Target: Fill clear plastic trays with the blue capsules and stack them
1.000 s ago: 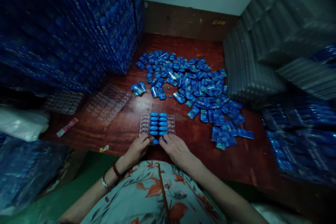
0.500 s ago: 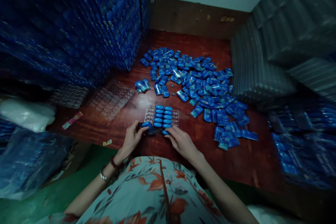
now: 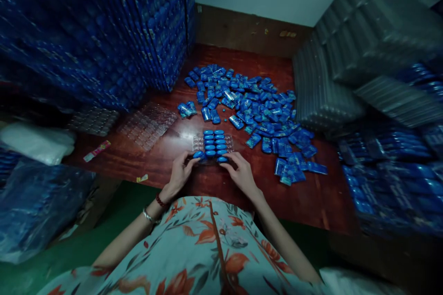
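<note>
I see the clear tray [image 3: 198, 143] lying near the middle of the front edge of the tabletop [image 3: 294, 203], blue pieces [image 3: 209, 140] in two columns along its middle. My left hand [image 3: 180, 170] pinches one blue piece between thumb and fingers at the tray's near left; my right hand [image 3: 241, 173] pinches another at its near right. Beyond, loose blue packets [image 3: 254, 140] spread toward the right edge, clear moulded sheets [image 3: 148, 126] lie nearer the left edge, and grey stacks [image 3: 321, 87] line the right edge.
</note>
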